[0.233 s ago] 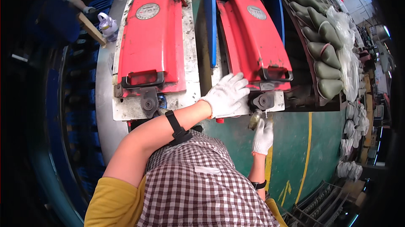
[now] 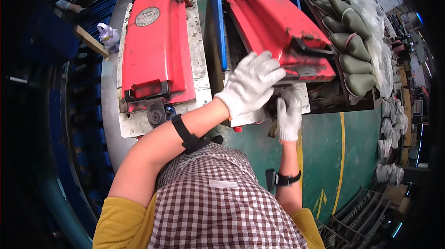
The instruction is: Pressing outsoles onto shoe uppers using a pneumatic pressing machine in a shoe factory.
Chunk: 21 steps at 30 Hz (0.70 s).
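My left hand (image 2: 252, 84), in a white knit glove, lies with outstretched fingers against the front left edge of the right red cover (image 2: 273, 22). That cover is tilted, its front end raised off the pale base plate (image 2: 303, 98). A black handle (image 2: 310, 47) on its front looks blurred. My right hand (image 2: 289, 115), gloved too, is just below the raised edge beside a dark latch that it partly hides. Its thumb and fingers stand apart, the tips smeared by motion. On the left, a second red cover (image 2: 155, 50) with a black handle (image 2: 147, 92) rests lowered.
A blue panel housing (image 2: 217, 22) surrounds the right cover's back. Olive-green foot-shaped forms (image 2: 354, 63) line a rack at right, beside clear plastic (image 2: 378, 40). A lilac bottle (image 2: 109, 37) stands at left near a wooden bar (image 2: 91, 43). Yellow lines (image 2: 340, 156) cross the green floor.
The right cover's front has risen and swung toward the right. My right hand has moved up from the latch's hanging lever toward the cover. My left hand has stayed against the cover's edge.
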Available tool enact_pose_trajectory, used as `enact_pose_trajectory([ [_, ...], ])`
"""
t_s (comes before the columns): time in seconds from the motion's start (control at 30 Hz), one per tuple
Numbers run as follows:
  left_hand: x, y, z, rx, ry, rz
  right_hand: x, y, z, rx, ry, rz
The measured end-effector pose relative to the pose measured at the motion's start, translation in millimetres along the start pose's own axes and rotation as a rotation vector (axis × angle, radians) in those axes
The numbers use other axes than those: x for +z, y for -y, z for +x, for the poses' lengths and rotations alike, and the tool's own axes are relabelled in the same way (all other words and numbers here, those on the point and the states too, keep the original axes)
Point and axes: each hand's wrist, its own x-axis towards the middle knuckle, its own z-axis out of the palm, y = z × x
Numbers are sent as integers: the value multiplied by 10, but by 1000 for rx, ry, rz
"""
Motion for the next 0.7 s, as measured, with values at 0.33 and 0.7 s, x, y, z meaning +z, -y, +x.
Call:
enact_pose_trajectory([
  [0.33, -752, 163, 1377, 25, -289, 28, 1185, -529, 1475, 113, 97, -437],
  [0.7, -1407, 314, -434, -727, -243, -858, 642, -1, 723, 928, 202, 1388],
])
